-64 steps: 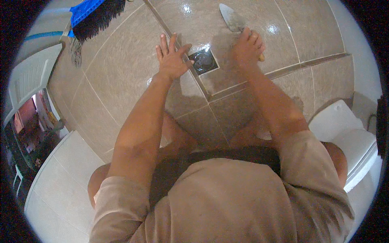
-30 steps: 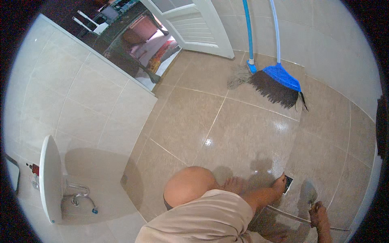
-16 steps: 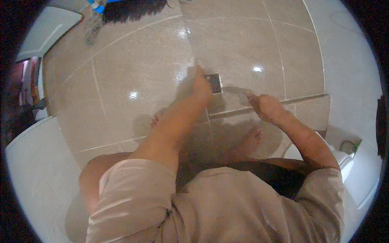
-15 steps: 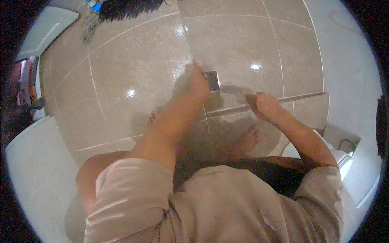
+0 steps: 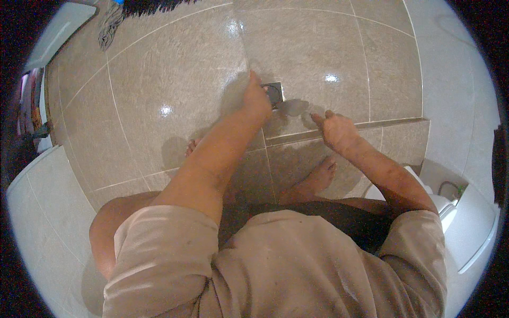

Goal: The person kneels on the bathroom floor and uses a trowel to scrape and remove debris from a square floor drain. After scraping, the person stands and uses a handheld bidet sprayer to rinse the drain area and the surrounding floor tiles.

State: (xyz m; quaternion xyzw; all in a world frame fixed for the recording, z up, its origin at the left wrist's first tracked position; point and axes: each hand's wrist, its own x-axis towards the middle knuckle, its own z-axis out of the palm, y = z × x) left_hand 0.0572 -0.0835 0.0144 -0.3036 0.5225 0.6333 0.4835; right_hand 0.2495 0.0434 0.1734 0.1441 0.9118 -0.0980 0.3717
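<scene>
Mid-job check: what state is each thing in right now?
Drain: partly hidden by left hand; seated or lifted, unclear
Trowel: in right hand, blade pointing at drain
Floor: shiny, reflecting light
White door: open
Grey mop strands: resting on floor
Toilet: lid unclear

Head view, upright: left unit of a side-by-side fisheye pair on the wearer's head. Faces steeply down past the beige shirt [image 5: 286, 265], nearest the lens, to left hand [image 5: 256, 99], right hand [image 5: 338, 130] and tiled floor [image 5: 307, 47] farther off. Tile joints [image 5: 367, 69] bow toward the rim.
</scene>
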